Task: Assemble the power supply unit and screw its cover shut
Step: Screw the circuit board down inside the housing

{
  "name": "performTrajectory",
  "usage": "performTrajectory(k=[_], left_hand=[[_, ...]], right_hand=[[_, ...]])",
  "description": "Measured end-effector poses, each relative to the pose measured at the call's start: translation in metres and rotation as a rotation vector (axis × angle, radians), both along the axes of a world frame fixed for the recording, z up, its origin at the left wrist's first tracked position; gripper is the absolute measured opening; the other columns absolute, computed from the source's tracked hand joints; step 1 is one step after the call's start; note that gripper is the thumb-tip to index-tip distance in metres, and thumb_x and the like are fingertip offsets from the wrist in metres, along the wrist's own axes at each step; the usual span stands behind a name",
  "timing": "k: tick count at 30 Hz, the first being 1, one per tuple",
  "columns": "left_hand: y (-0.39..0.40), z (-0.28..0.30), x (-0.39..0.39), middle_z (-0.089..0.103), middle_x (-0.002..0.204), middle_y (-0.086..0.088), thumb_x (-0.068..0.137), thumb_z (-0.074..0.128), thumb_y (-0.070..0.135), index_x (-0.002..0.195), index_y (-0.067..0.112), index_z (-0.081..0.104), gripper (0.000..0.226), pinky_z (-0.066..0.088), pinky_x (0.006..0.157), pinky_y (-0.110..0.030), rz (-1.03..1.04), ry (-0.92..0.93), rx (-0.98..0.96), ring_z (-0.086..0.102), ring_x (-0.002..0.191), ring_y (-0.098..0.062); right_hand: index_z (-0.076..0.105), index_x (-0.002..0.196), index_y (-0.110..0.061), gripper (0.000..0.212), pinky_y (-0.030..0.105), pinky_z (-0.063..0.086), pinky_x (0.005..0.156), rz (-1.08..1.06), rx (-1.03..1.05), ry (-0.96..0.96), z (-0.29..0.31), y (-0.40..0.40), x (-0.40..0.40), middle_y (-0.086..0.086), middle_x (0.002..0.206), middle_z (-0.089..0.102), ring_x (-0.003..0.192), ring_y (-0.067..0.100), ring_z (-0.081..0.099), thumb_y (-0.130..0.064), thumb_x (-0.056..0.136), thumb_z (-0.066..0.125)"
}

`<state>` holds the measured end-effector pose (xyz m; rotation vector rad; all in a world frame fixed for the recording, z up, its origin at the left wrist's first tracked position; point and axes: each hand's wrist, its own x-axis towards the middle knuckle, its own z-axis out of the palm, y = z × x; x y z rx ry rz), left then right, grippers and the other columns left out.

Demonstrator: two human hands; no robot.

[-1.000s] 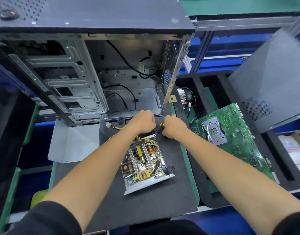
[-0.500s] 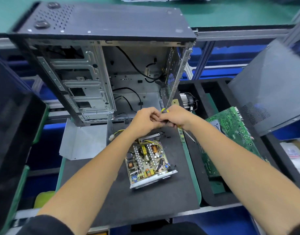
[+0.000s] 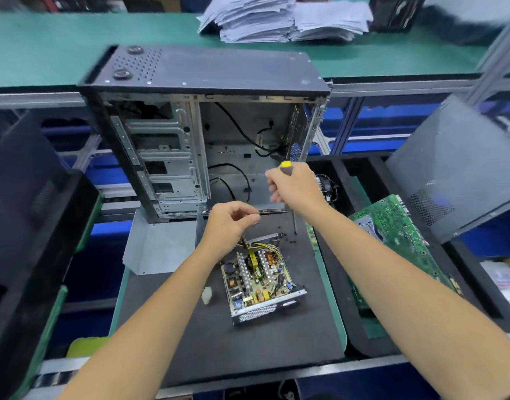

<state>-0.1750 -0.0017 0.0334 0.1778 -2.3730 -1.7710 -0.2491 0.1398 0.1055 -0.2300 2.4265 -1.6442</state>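
Screwdriver (image 3: pixel 288 180) shaft behind right wrist

Matt black mat (image 3: pixel 277 342); bare dull metal case (image 3: pixel 161 157); grey metal cover (image 3: pixel 158 249); far paper stack (image 3: pixel 253 18).

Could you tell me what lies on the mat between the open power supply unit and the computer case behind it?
In the head view, the left hand hovers there above yellow wires; small black screws lie scattered on the mat.
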Motion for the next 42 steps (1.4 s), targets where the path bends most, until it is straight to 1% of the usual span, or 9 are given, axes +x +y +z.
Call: performTrajectory(k=[4,7,10,13,23,30,35,38,42], left_hand=[[-0.001,-0.001,0.011,0.068,0.067,0.005,0.082,0.073,0.007,0.079,0.022,0.071,0.016,0.048,0.061,-0.014,-0.023,-0.029,-0.016,0.057,0.058,0.002],[-0.003,-0.002,0.015,0.071,0.071,-0.005,0.083,0.071,0.005,0.078,0.026,0.070,0.021,0.051,0.062,-0.021,0.002,-0.043,0.014,0.058,0.058,-0.003],[-0.008,-0.005,0.020,0.072,0.071,-0.002,0.084,0.070,0.004,0.079,0.025,0.070,0.021,0.051,0.062,-0.018,0.013,-0.050,0.057,0.060,0.058,-0.004],[-0.011,-0.008,0.023,0.072,0.070,0.004,0.084,0.069,0.004,0.078,0.024,0.070,0.021,0.052,0.064,-0.019,-0.002,-0.060,0.062,0.063,0.062,-0.005],[-0.009,-0.015,0.026,0.073,0.072,0.004,0.088,0.063,0.002,0.080,0.022,0.069,0.022,0.052,0.066,-0.017,-0.014,-0.051,0.075,0.067,0.070,-0.006],[-0.005,-0.018,0.027,0.068,0.071,0.005,0.091,0.059,0.002,0.082,0.021,0.064,0.021,0.048,0.064,-0.014,-0.016,-0.076,-0.014,0.058,0.061,0.001],[-0.003,-0.019,0.027,0.067,0.074,-0.001,0.095,0.050,-0.001,0.083,0.019,0.063,0.026,0.054,0.068,-0.024,0.005,-0.091,-0.008,0.062,0.071,-0.009],[-0.002,-0.019,0.028,0.066,0.074,-0.001,0.095,0.049,-0.001,0.081,0.020,0.063,0.029,0.054,0.066,-0.022,0.009,-0.090,-0.010,0.062,0.071,-0.009],[-0.003,-0.019,0.031,0.068,0.076,-0.001,0.093,0.054,0.002,0.079,0.024,0.063,0.028,0.054,0.068,-0.023,0.001,-0.098,-0.079,0.063,0.072,-0.014]], right_hand=[[0.040,0.051,-0.017,0.040,0.035,0.043,0.057,0.005,0.032,0.184,0.017,-0.011,0.009,-0.011,0.046,0.042,0.053,0.019,0.047,-0.036,0.083,0.055],[0.032,0.049,-0.019,0.043,0.038,0.042,0.051,-0.002,0.040,0.248,0.020,-0.018,0.014,-0.009,0.040,0.033,0.050,0.021,0.046,-0.028,0.084,0.055],[0.037,0.049,-0.018,0.040,0.021,0.039,0.040,-0.012,0.022,0.259,0.020,-0.018,0.017,-0.005,0.041,0.046,0.042,0.015,0.054,-0.021,0.084,0.055],[0.041,0.052,-0.013,0.035,0.014,0.036,0.037,-0.011,-0.004,0.246,0.022,-0.018,0.021,0.014,0.053,0.060,0.034,0.010,0.053,-0.020,0.083,0.056],[0.044,0.055,-0.012,0.032,0.015,0.036,0.036,0.003,0.029,0.204,0.020,-0.017,0.021,0.014,0.057,0.065,0.036,0.014,0.056,-0.020,0.083,0.057],[0.041,0.059,-0.011,0.031,0.015,0.038,0.037,0.070,0.058,0.179,0.017,-0.015,0.021,0.019,0.059,0.062,0.037,0.011,0.057,-0.017,0.086,0.057],[0.044,0.059,-0.011,0.032,0.017,0.042,0.040,0.086,0.078,0.183,0.014,-0.013,0.019,0.012,0.058,0.066,0.040,0.017,0.060,-0.022,0.086,0.057],[0.045,0.060,-0.010,0.031,0.018,0.042,0.041,0.105,0.087,0.175,0.013,-0.011,0.018,0.011,0.058,0.067,0.042,0.018,0.062,-0.022,0.085,0.059],[0.051,0.071,0.005,0.034,0.022,0.047,0.044,0.184,0.195,0.194,0.016,-0.009,0.018,0.009,0.058,0.068,0.045,0.014,0.066,-0.024,0.086,0.060]])
